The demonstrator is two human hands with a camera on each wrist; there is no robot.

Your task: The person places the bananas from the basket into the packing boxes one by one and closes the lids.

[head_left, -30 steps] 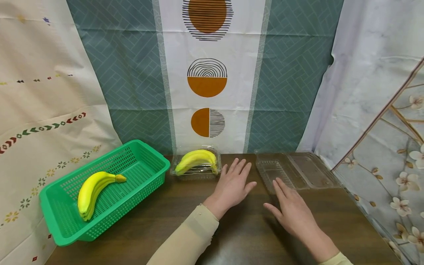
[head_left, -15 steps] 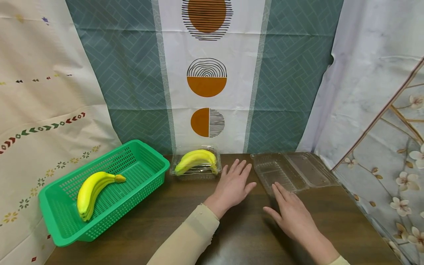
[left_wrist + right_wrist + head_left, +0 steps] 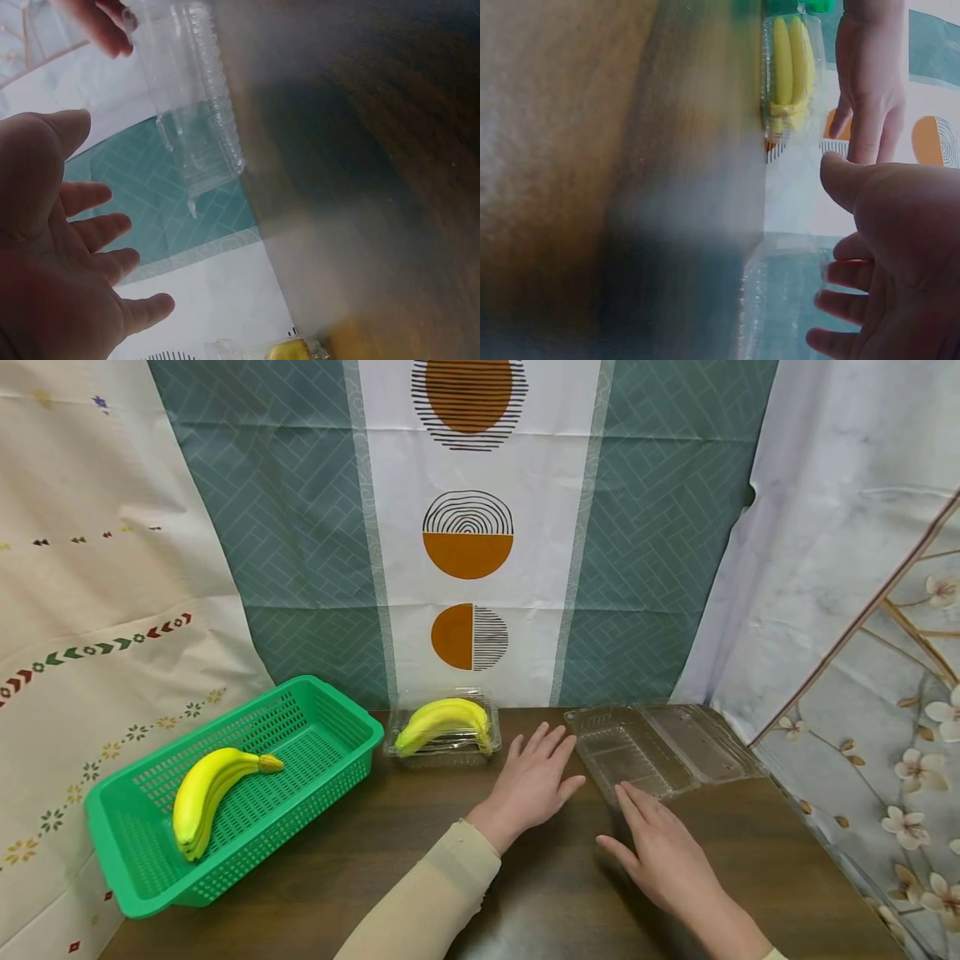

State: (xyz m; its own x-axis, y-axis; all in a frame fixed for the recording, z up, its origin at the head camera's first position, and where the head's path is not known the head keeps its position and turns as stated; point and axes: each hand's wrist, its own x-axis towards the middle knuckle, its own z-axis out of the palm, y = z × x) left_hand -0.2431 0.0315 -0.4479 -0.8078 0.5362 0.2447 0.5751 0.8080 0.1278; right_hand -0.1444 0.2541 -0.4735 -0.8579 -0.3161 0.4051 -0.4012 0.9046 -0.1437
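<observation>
A clear hinged plastic box lies opened flat at the back right, its lid folded out to the right. My right hand has its fingertips right at the box's near edge, fingers straight and thumb spread. To its left, my left hand is held over the table with fingers spread, holding nothing. Beyond the left hand stands a second clear box with yellow bananas inside. In the right wrist view these bananas show through the plastic, with both hands nearby.
A green slotted basket stands at the left, slanted, with a bunch of bananas in it. Patterned cloth hangs behind the brown table. Flowered cloth borders the right side.
The opened box has shifted slightly left and turned a little. My right fingertips have drawn slightly nearer to me. The left hand has hardly moved.
</observation>
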